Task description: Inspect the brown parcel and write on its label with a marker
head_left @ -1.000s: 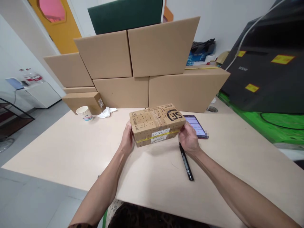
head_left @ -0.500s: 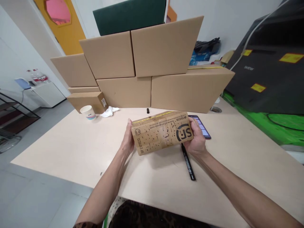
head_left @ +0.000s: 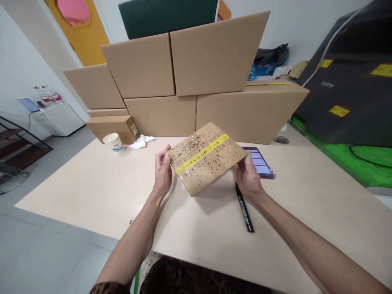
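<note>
A small brown cardboard box (head_left: 214,161) with dark printed flecks and a strip of yellow tape is held tilted over the table (head_left: 196,228). My left hand (head_left: 163,170) grips its left corner, thumb on the near side. At the right corner my right hand (head_left: 248,175) is closed on the box, with some fingers hidden beneath it. Just below my right hand lies a black marker pen (head_left: 244,208), its tip bare. A phone (head_left: 259,162) with a lit screen rests beside that hand, partly behind the box.
Large cardboard boxes (head_left: 141,69) are stacked along the table's back, a dark green box (head_left: 168,16) on top. A paper cup (head_left: 113,142) and crumpled tissue (head_left: 142,141) sit at back left by a smaller carton (head_left: 114,126). A black covered machine (head_left: 346,94) stands at right.
Both hands have turned the box, so its broad taped face now shows instead of the side with the large logo. The pen and phone lie as before.
</note>
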